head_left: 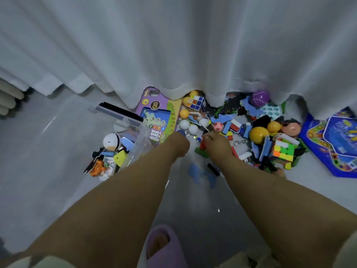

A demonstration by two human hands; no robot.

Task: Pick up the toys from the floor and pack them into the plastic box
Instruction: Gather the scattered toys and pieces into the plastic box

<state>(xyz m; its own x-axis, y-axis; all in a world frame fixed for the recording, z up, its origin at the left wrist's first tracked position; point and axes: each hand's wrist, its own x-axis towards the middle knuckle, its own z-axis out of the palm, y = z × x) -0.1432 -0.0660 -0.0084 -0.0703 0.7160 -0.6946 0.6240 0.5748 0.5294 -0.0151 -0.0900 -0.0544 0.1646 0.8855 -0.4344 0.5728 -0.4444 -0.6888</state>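
The toys (241,130) lie in a heap on the floor (48,161) along the foot of the curtain (173,45), straight ahead of both hands and spreading off well to the right of them. The right hand (217,145) is the nearer — it sits at the heap's near edge, fingers curled down onto small red and green blocks (201,149), apparently pinching 1. The left hand (178,143) is curled over something blue by the white balls (188,125); whether it grips I cannot tell. The plastic box (133,136) stands just left of the left hand — a short sideways carry, I'd judge — with a few toys already inside.
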